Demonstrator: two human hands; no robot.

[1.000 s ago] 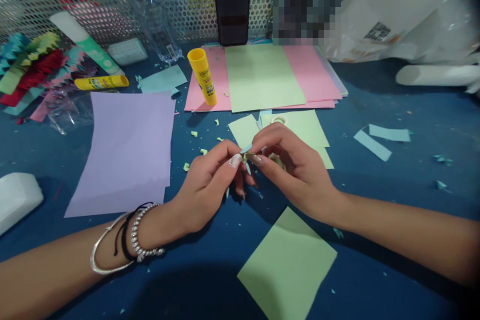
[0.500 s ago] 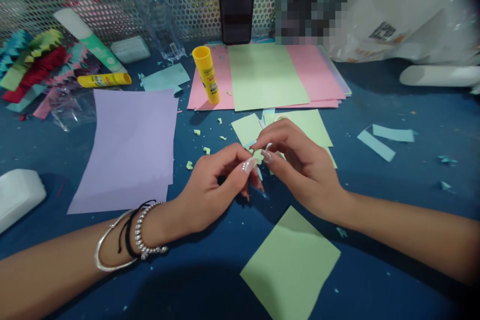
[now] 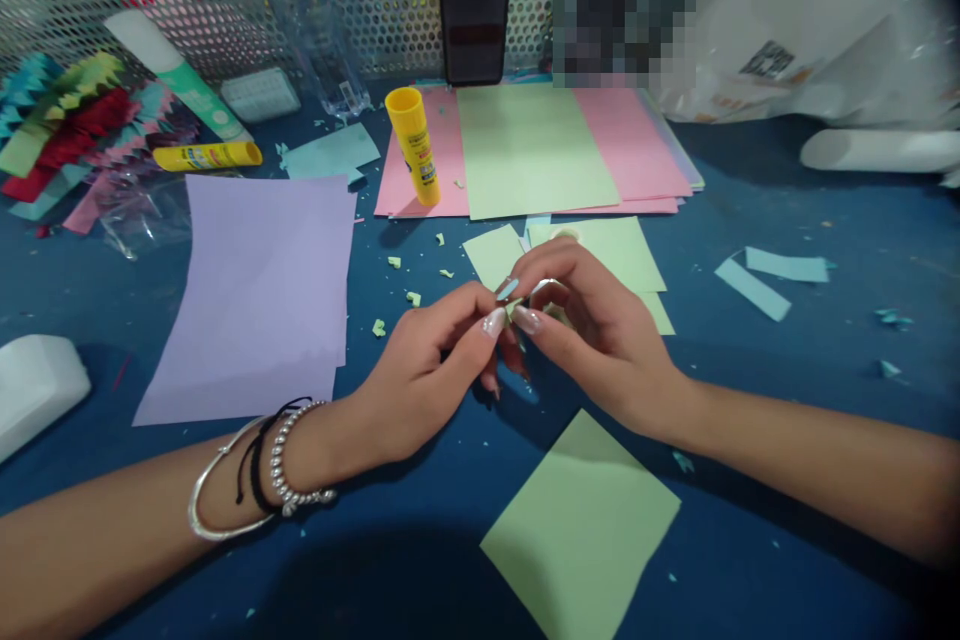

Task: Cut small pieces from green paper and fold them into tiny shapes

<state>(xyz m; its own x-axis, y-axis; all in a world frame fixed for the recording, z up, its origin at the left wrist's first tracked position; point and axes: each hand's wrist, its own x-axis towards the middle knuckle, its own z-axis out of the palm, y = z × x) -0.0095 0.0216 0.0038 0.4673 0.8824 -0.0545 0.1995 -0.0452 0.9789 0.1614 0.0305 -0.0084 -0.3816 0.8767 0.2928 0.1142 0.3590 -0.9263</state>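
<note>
A small pale green paper piece (image 3: 512, 308) is pinched between the fingertips of my left hand (image 3: 431, 370) and my right hand (image 3: 607, 350). Both thumbs meet at it, just above the blue table. Behind my right hand lie larger green paper scraps (image 3: 607, 250), partly covered by its fingers. Below the hands a square green sheet (image 3: 585, 530) rests flat, turned cornerwise. Tiny green paper bits (image 3: 379, 328) are scattered left of my fingers. Bracelets (image 3: 281, 465) circle my left wrist.
A purple sheet (image 3: 262, 300) lies to the left. Farther back, a yellow glue stick (image 3: 415, 146) stands on pink sheets (image 3: 637, 140). A phone (image 3: 474, 0) leans against the mesh. Blue paper strips (image 3: 784, 266) lie right, a white object (image 3: 41, 390) far left.
The green paper piece has turned between my fingertips, from showing its lobed face to a narrower side. My thumbs have drawn closer together. The things on the table stay put.
</note>
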